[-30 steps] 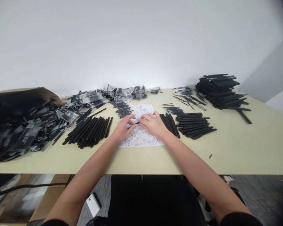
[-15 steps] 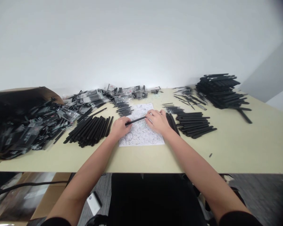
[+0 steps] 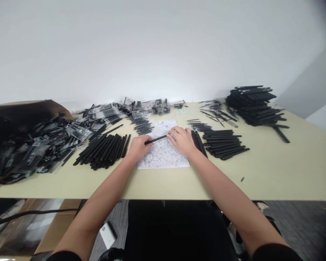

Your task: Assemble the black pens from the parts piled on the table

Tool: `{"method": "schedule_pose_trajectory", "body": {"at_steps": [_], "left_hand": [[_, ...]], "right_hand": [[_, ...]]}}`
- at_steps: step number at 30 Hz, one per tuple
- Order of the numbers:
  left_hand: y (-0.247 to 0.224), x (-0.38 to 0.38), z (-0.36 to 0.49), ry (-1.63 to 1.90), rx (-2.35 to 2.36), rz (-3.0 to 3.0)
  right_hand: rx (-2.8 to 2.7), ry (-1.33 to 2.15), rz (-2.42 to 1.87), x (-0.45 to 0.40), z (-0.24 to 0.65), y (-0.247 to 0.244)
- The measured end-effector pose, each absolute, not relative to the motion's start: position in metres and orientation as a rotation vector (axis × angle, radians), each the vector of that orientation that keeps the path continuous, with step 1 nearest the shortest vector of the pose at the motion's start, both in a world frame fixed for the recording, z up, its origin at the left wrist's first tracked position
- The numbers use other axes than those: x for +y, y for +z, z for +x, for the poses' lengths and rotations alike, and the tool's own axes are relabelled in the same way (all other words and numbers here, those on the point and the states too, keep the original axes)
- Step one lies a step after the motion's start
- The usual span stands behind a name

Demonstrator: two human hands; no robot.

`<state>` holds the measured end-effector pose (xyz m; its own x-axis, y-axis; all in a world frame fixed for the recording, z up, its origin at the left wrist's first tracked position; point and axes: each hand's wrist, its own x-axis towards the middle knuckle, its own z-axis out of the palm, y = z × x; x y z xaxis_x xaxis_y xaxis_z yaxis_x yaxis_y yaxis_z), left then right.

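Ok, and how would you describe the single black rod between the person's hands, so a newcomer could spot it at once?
On the long cream table, find the white sheet of black-line printed paper in front of the person. Across it, between the left hand and right hand, lies one slim black rod. Unlike the piles of black rods beside the sheet, it sits alone, right at the fingers.

Setup: 1 camera, head-worn, looking forward and down from above the near edge of the table [image 3: 260, 194]. Top half of frame: white wall [image 3: 163, 47]. Bottom strip: carpeted floor [image 3: 309, 224] below that edge. Close range: 2 forearms [image 3: 103, 195] enter from the bottom edge; left hand [image 3: 138, 148] and right hand [image 3: 181, 140] sit near frame centre.
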<state>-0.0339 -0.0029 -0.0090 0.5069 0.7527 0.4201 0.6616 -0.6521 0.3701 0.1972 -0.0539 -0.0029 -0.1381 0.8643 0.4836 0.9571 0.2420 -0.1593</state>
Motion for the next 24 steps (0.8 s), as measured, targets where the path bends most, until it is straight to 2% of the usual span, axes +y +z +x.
{"method": "schedule_pose_trajectory", "body": {"at_steps": [24], "left_hand": [[-0.0049, -0.0038, -0.0326, 0.853, 1.260, 2.657]], "right_hand": [[-2.001, -0.171, -1.629, -0.0526, 0.1971, -0.0077]]}}
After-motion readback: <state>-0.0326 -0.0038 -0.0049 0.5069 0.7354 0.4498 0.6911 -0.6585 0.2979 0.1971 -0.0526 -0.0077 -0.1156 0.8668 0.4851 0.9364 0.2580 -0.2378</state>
